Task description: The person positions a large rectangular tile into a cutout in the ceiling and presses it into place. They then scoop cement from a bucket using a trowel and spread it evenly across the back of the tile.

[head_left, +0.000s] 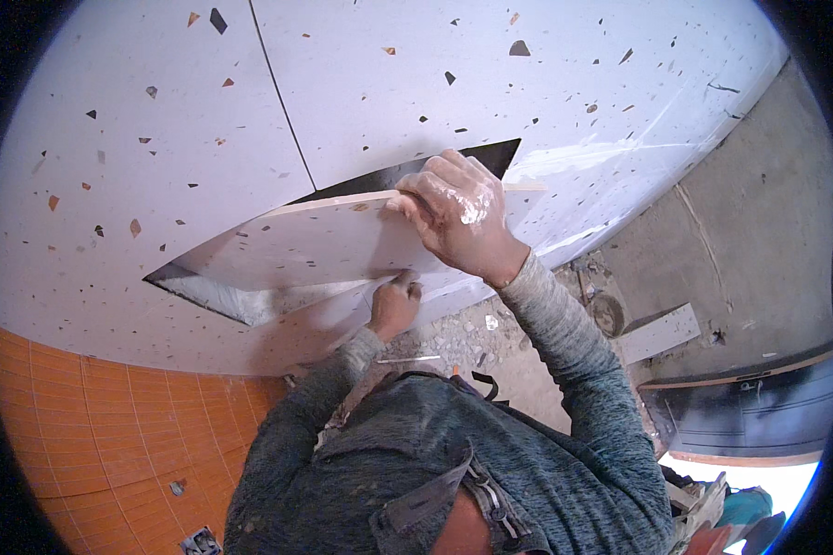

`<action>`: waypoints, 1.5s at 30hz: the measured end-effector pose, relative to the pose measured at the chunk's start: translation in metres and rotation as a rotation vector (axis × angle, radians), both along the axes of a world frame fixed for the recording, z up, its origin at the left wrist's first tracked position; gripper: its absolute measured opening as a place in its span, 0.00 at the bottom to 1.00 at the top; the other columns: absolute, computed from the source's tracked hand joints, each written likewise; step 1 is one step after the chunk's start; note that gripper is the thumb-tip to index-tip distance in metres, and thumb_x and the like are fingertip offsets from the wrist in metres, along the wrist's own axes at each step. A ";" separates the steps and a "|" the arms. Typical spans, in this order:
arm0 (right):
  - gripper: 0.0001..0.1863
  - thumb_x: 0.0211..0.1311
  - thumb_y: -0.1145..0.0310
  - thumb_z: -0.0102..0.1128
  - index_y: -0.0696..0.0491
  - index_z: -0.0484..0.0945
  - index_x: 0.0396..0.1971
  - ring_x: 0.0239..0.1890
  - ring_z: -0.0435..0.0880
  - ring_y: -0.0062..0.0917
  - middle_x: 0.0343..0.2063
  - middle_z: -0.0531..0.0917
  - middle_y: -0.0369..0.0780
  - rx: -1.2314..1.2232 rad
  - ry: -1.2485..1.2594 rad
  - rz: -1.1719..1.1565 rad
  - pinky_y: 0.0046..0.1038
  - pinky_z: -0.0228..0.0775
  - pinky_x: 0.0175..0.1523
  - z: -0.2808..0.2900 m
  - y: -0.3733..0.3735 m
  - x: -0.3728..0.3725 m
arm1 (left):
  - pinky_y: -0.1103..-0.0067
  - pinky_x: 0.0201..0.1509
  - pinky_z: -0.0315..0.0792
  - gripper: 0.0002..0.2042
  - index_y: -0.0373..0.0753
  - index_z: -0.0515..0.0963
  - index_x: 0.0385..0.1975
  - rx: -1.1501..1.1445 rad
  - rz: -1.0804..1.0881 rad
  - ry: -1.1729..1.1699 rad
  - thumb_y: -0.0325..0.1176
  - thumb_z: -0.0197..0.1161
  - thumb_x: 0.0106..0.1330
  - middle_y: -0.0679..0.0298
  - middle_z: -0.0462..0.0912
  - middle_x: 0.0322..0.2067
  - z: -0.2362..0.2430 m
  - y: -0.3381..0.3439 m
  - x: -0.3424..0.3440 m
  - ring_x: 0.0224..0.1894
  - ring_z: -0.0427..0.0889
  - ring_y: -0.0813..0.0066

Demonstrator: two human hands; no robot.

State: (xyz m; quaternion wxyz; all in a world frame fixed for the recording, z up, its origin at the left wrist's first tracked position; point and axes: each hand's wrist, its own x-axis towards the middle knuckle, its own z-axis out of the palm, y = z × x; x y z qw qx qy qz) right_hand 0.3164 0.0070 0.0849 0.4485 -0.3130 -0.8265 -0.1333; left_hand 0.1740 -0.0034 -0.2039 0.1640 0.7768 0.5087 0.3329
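A white speckled terrazzo tile piece (329,242) stands tilted in a dark, narrow opening (379,180) in a wall of matching terrazzo tile (342,102). My right hand (463,208) is wrapped over the tile piece's upper edge; its knuckles carry white smears. Lower down, my left hand (395,305) is closed, its fingertips near the piece's lower edge and the front lip of the opening. Whatever those fingers grip is hidden. Whitish mortar or dust lines the opening's lower left corner (213,291).
Orange tiles (111,416) cover the surface at lower left. Rubble (463,338) litters the floor below the wall. At right are a round container (606,314), a pale board (659,335) and a dark panel (750,407). Assorted items (740,509) lie at lower right.
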 end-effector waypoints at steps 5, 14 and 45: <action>0.08 0.52 0.71 0.71 0.52 0.80 0.30 0.26 0.76 0.30 0.23 0.77 0.37 0.002 0.009 0.011 0.32 0.68 0.31 0.003 -0.004 -0.007 | 0.61 0.48 0.77 0.11 0.34 0.82 0.38 -0.141 0.193 -0.212 0.35 0.64 0.63 0.49 0.85 0.33 -0.014 -0.011 -0.016 0.39 0.84 0.49; 0.08 0.51 0.72 0.72 0.52 0.80 0.30 0.26 0.76 0.31 0.22 0.76 0.37 -0.020 -0.002 -0.038 0.32 0.68 0.30 0.003 -0.027 -0.005 | 0.57 0.60 0.71 0.18 0.34 0.72 0.54 -0.881 0.178 -1.715 0.35 0.60 0.67 0.55 0.76 0.51 -0.019 -0.014 -0.051 0.56 0.76 0.57; 0.09 0.53 0.66 0.71 0.51 0.81 0.31 0.25 0.76 0.28 0.21 0.75 0.35 0.005 0.062 -0.244 0.31 0.65 0.27 -0.002 -0.179 0.069 | 0.52 0.72 0.58 0.52 0.28 0.64 0.65 -1.068 -0.126 -2.022 0.74 0.56 0.57 0.42 0.69 0.63 0.039 -0.070 -0.006 0.68 0.64 0.42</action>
